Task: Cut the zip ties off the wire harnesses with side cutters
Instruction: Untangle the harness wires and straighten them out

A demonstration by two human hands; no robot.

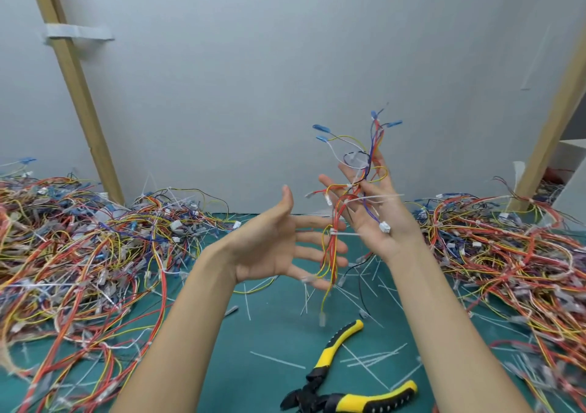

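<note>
My right hand (377, 219) is raised palm toward me, its fingers nearly straight, and its thumb seems to pinch a wire harness (333, 254) of red, yellow and blue wires against the palm. The harness stands up past the fingertips and hangs below the hand, its lower end blurred. White zip ties (333, 232) still bind it. My left hand (279, 247) is beside the hanging part with fingers spread, holding nothing. The side cutters (336, 390), with yellow and black handles, lie open on the green mat (272, 343) below both hands.
Large tangled heaps of harnesses cover the mat at the left (79, 254) and at the right (507, 254). Cut white zip tie pieces (367, 358) litter the middle. Wooden posts (76, 86) lean against the grey wall behind.
</note>
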